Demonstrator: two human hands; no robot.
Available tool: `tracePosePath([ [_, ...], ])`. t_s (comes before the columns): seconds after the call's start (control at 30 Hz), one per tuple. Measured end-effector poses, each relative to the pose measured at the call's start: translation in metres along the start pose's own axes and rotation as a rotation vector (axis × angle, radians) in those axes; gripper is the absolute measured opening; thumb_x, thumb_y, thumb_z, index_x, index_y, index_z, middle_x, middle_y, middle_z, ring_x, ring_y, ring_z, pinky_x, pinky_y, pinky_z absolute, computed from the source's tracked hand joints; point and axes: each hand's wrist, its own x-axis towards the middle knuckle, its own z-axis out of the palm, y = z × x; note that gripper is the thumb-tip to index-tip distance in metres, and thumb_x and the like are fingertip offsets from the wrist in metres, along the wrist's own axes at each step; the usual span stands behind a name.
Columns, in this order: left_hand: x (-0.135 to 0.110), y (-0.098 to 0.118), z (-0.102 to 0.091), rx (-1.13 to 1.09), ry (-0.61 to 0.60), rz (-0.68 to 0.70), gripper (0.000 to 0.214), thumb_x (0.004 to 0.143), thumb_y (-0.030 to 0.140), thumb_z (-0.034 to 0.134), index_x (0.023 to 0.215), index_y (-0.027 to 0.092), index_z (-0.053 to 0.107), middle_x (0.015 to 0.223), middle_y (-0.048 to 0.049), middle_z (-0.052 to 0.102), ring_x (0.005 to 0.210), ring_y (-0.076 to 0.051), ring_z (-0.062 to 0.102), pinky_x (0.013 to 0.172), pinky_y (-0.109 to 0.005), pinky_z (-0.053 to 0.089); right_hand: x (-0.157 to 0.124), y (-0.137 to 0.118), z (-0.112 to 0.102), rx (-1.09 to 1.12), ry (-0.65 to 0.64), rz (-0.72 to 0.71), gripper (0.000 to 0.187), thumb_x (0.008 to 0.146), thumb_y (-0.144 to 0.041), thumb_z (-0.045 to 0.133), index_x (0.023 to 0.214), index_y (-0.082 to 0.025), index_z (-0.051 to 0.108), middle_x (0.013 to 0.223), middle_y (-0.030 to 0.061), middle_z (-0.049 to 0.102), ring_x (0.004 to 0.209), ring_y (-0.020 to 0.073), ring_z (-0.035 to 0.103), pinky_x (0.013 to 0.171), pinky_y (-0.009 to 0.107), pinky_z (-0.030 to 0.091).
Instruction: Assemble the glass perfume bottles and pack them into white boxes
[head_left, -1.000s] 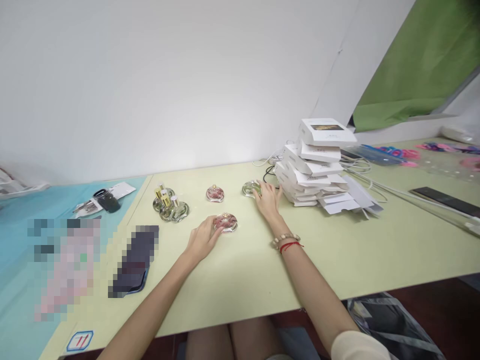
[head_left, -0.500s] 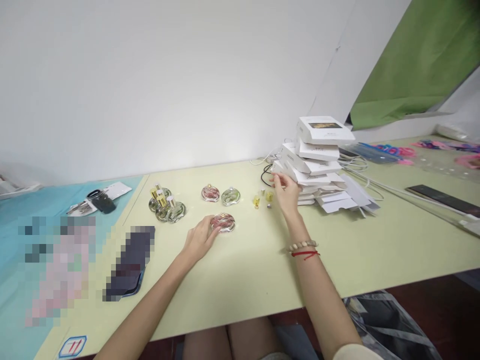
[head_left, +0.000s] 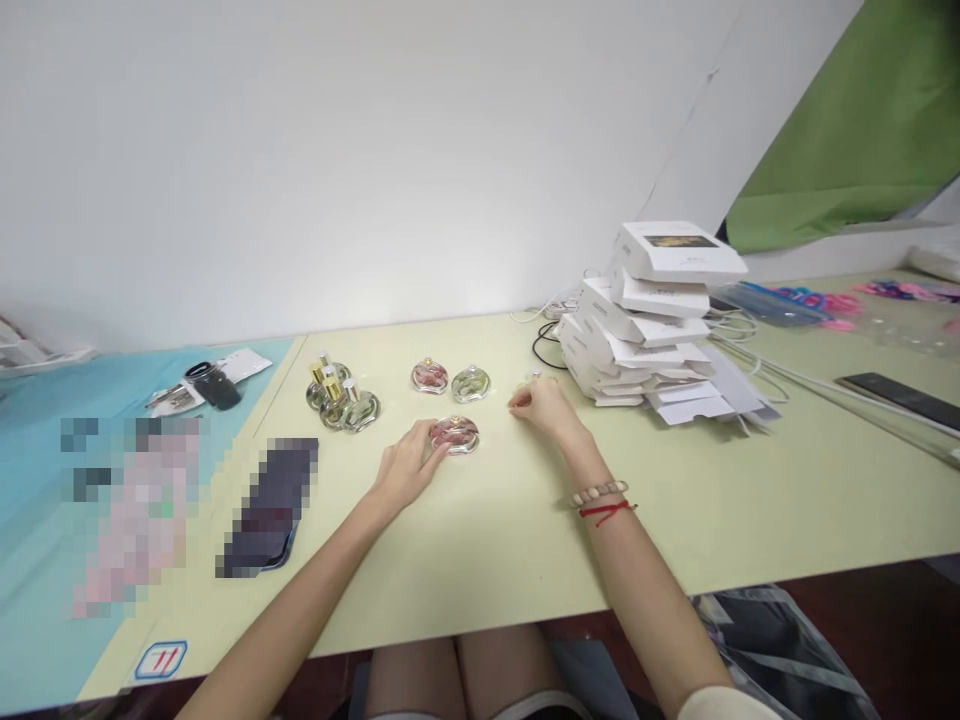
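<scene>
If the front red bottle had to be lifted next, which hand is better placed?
Probably the left hand: it touches the left edge of the front red bottle. The right hand is off to the right, apart from that bottle and nearer the stacked white boxes.

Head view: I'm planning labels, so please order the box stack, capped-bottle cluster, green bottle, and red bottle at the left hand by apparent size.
1. Box stack
2. Capped-bottle cluster
Not ranked: green bottle and red bottle; they look close, and the red one is nearer and partly covered by the left hand.
</scene>
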Motion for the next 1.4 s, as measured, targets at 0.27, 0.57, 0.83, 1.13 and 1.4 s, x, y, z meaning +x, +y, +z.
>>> tracePosePath([
  [0.27,0.000,0.000,-0.001,-0.021,0.006,0.014,0.034,0.089,0.044,0.033,0.116,0.025,0.043,0.116,-0.0015,0.055,0.106,-0.017,0.053,0.078,-0.029,0.041,-0.014,-0.069,-0.005,0.747,-0.028,-0.291,0.026,0.070,-0.041,0.064,0.084,-0.020,0.071,0.091,0.0065,0.067,0.084,0.0190,0.061,0.056,0.024,0.048],
  [0.57,0.000,-0.001,-0.002,-0.011,-0.003,0.030,0.033,0.090,0.042,0.033,0.116,0.024,0.041,0.112,-0.0018,0.057,0.105,-0.017,0.053,0.077,-0.029,0.041,-0.014,-0.070,0.006,0.703,-0.138,-0.312,0.027,0.064,-0.040,0.069,0.079,-0.018,0.072,0.081,0.0073,0.067,0.072,0.0163,0.059,0.048,0.023,0.041],
  [0.83,0.000,0.001,-0.004,-0.016,-0.007,0.041,0.034,0.090,0.041,0.033,0.118,0.024,0.040,0.117,-0.0024,0.055,0.107,-0.017,0.052,0.078,-0.029,0.041,-0.015,-0.073,0.009,0.734,-0.141,-0.316,0.027,0.060,-0.039,0.074,0.079,-0.020,0.072,0.085,0.0074,0.067,0.076,0.0175,0.058,0.046,0.023,0.038],
  [1.13,0.000,0.001,-0.004,-0.013,-0.011,0.033,0.033,0.090,0.044,0.032,0.114,0.024,0.041,0.114,-0.0026,0.056,0.104,-0.018,0.053,0.074,-0.030,0.042,-0.014,-0.070,0.013,0.698,-0.136,-0.312,0.028,0.060,-0.041,0.073,0.076,-0.019,0.071,0.084,0.0079,0.065,0.074,0.0181,0.057,0.047,0.025,0.037],
  [1.4,-0.001,0.001,-0.003,-0.011,-0.007,0.025,0.035,0.089,0.046,0.031,0.113,0.023,0.042,0.113,-0.0031,0.055,0.104,-0.018,0.053,0.074,-0.030,0.043,-0.011,-0.068,0.023,0.750,-0.137,-0.306,0.030,0.059,-0.039,0.074,0.076,-0.016,0.067,0.075,0.0054,0.061,0.069,0.0142,0.053,0.054,0.026,0.041],
])
